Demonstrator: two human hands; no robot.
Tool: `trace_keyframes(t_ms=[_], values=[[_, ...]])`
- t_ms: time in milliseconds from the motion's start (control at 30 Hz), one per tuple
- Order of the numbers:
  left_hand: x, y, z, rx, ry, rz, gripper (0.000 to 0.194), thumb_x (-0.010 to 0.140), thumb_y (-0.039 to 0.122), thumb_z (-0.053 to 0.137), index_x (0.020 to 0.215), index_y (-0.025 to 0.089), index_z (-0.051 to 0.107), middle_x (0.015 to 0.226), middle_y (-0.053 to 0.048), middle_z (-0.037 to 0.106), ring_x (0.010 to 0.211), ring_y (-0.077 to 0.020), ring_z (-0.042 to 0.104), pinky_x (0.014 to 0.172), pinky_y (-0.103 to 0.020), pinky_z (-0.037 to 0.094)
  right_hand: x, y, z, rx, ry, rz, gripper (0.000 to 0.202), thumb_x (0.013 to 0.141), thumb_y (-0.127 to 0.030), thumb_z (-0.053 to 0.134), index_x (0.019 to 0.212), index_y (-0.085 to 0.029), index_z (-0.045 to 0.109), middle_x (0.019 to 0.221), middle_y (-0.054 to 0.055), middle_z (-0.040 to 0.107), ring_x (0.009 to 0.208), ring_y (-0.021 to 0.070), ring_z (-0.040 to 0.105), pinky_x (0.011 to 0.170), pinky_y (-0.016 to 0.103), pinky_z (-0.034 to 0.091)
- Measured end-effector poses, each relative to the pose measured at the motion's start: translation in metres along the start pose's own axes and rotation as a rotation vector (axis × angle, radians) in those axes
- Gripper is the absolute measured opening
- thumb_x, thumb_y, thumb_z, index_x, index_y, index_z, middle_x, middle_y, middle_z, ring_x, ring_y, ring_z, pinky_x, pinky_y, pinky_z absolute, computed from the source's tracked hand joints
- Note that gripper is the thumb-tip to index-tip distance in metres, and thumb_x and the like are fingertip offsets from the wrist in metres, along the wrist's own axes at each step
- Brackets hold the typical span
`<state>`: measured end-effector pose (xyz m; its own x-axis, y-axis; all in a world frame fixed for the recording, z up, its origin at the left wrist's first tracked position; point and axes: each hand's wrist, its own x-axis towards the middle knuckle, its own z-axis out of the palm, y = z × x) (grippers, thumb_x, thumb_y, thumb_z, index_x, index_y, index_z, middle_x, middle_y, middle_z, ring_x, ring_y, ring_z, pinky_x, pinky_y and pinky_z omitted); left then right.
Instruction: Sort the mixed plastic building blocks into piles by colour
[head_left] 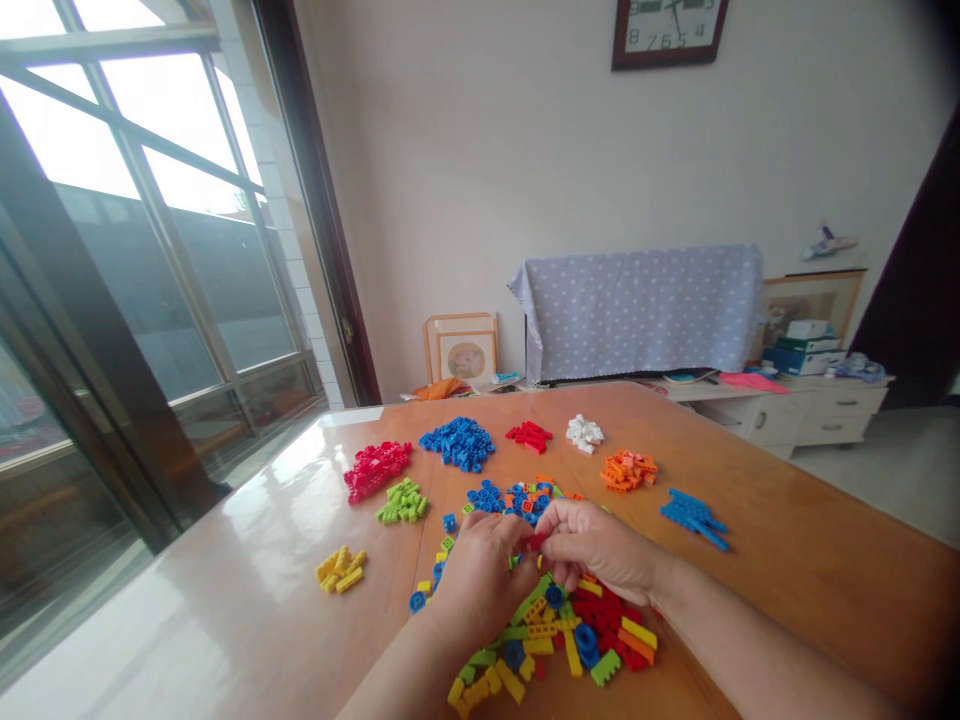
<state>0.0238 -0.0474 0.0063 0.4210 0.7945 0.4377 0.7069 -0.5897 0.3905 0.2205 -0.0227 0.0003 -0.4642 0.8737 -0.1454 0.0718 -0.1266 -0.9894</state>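
Observation:
Over a mixed pile of toy bricks [536, 618] my two hands meet, close together. A small red brick [536, 541] shows between their fingertips. My right hand [596, 545] pinches it from the right. My left hand [491, 565] is at its left side, with fingers bent and closed around the same spot; part of the brick is hidden by the fingers. Beneath and around the hands lie yellow, green, red, orange and blue pieces, some of them round blue wheels [585, 640].
Sorted piles stand around: yellow [341, 569], green [403, 502], pinkish red [377, 470], blue [457, 443], red [529, 436], white [584, 433], orange [628, 470] and long blue pieces [694, 517]. The wooden table [787, 560] has its far edge near a white cabinet [795, 415].

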Motion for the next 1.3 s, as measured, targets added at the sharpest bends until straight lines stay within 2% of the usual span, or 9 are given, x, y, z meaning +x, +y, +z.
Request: trace_keyframes(t_ms=[467,733,1033,1133,1300], values=[[-0.0006,0.0003,-0.0010,-0.003,0.011,0.029,0.013,0.081,0.012,0.055,0.087,0.021,0.061,0.079,-0.002,0.067,0.080,-0.0178,0.062,0.082,-0.030,0.042,-0.0016,-0.0045,0.0032,-0.003,0.020,0.010,0.031,0.072,-0.036,0.074,0.090,-0.017,0.057,0.065,-0.004,0.064,0.055,0.0099,0.060,0.049,0.019,0.044],[-0.0009,0.0021,-0.0042,-0.062,0.000,0.003,0.011,0.083,0.015,0.055,0.089,0.022,0.062,0.081,-0.001,0.068,0.081,-0.0171,0.061,0.079,-0.028,0.042,-0.0045,-0.0036,-0.0049,0.056,-0.064,-0.010,0.028,0.077,-0.031,0.072,0.095,-0.017,0.058,0.070,-0.002,0.067,0.059,0.0100,0.063,0.054,0.019,0.047],[-0.0010,0.0002,-0.0023,-0.044,-0.004,-0.002,0.011,0.081,0.014,0.056,0.087,0.022,0.062,0.079,-0.001,0.068,0.079,-0.0172,0.062,0.080,-0.029,0.041,0.0001,0.0022,-0.0019,0.008,-0.020,-0.013,0.031,0.077,-0.038,0.073,0.094,-0.018,0.057,0.069,-0.003,0.066,0.057,0.0107,0.061,0.051,0.019,0.045],[0.0003,-0.0015,-0.0035,-0.041,-0.009,-0.008,0.008,0.086,0.017,0.055,0.086,0.022,0.061,0.077,0.000,0.068,0.075,-0.0161,0.062,0.080,-0.029,0.041,-0.0011,0.0000,-0.0028,0.009,-0.033,-0.057,0.031,0.079,-0.038,0.072,0.097,-0.017,0.058,0.071,-0.002,0.066,0.061,0.0115,0.062,0.055,0.021,0.047],[0.0015,-0.0024,-0.0050,-0.050,0.003,-0.047,0.011,0.091,0.023,0.053,0.086,0.022,0.063,0.076,-0.001,0.069,0.075,-0.0172,0.063,0.077,-0.028,0.042,-0.0020,-0.0030,-0.0007,-0.038,0.030,-0.141,0.036,0.079,-0.039,0.073,0.106,-0.019,0.059,0.082,-0.001,0.067,0.072,0.0139,0.065,0.067,0.026,0.052]])
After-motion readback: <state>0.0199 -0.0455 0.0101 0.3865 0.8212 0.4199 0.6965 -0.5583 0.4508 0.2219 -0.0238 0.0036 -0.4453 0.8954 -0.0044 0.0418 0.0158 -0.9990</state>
